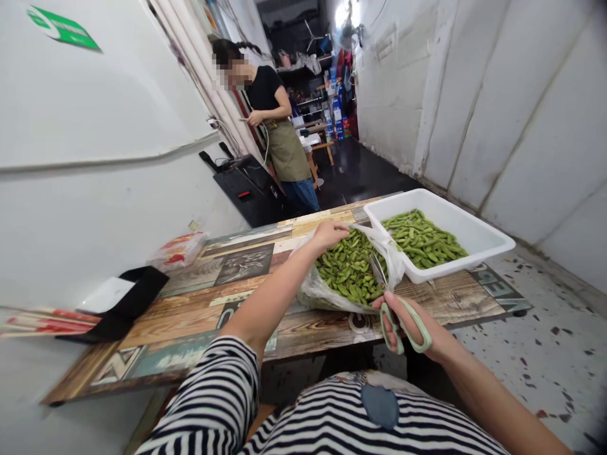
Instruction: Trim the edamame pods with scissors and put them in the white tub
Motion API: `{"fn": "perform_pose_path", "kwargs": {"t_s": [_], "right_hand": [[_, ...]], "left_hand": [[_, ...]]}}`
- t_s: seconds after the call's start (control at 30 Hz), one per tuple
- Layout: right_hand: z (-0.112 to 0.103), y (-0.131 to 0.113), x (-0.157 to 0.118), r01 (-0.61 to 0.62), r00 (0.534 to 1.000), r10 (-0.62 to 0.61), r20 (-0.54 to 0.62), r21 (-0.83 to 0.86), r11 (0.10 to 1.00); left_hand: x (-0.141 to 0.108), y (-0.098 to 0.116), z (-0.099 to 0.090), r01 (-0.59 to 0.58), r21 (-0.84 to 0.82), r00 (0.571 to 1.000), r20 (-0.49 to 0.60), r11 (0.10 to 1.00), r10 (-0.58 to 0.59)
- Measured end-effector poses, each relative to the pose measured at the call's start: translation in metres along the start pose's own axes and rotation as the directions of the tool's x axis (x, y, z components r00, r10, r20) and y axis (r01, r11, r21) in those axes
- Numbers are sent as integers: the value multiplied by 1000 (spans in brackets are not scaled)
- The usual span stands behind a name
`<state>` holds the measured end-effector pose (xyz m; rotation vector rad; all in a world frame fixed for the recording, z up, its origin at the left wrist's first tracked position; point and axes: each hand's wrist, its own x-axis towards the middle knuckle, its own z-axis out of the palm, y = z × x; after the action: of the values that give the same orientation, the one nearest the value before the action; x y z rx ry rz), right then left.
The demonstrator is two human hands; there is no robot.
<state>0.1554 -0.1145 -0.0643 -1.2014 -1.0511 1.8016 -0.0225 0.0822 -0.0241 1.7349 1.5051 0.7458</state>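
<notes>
A clear plastic bag (318, 289) full of green bean pods (349, 268) lies open on the wooden table. My left hand (331, 234) is at the bag's far left rim, fingers bent over the edge; what they grip is too small to make out. In my right hand (403, 319) are scissors (418, 341) with pale green handles, their blades pointing into the bag over the pods. Just right of the bag stands a white tray (484, 243) with more green pods (424, 240) in it.
The patterned table (199, 316) carries a black holder (137, 303) with chopsticks and a red-and-white packet (180, 248) at its left end. Beyond the table a person (279, 126) in an apron stands by a black bin-like object (251, 189). A white wall borders the left.
</notes>
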Motion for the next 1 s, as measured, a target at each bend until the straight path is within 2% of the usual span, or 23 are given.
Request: {"fn": "perform_pose_path", "kwargs": {"t_s": [0.03,0.07,0.1,0.13,0.2,0.3,0.4,0.53,0.67,0.8,0.87,1.0], "right_hand": [[-1,0,0,-3,1000,3,-1,-1,1000],[-1,-1,-1,-6,1000,6,-1,-3,1000],[-2,-1,-1,-8,1000,8,1,-7,1000],[-2,0,-1,-11,1000,11,3,-13,1000],[-3,1,-2,-15,1000,15,7,-24,1000],[-4,3,-2,-5,1000,6,19,-46,999],[-3,3,-3,2,1000,-1,27,-52,999],[0,2,-3,-2,1000,3,19,-42,999],[6,0,-1,4,999,-2,35,-66,998],[8,-2,2,21,999,-18,29,-118,993],[6,-3,4,32,999,-32,1,-162,986],[1,-3,9,37,999,-44,-22,-257,966]], "left_hand": [[7,-2,2,-81,222,997,10,972,81],[14,-5,5,-141,404,990,38,904,137],[20,-7,8,-172,518,985,68,838,159],[25,-9,11,-188,579,982,93,793,166],[33,-12,17,-211,609,977,132,765,165],[37,-14,19,-250,607,967,197,755,162],[29,-16,10,-312,576,942,289,755,169],[10,-23,-9,-403,375,887,383,835,256],[-6,-27,-20,-405,268,882,366,874,297],[-24,-18,-20,-392,214,894,318,895,315],[-38,-10,-20,-346,158,889,369,925,270],[-62,4,-18,-332,136,828,516,934,219]]}}
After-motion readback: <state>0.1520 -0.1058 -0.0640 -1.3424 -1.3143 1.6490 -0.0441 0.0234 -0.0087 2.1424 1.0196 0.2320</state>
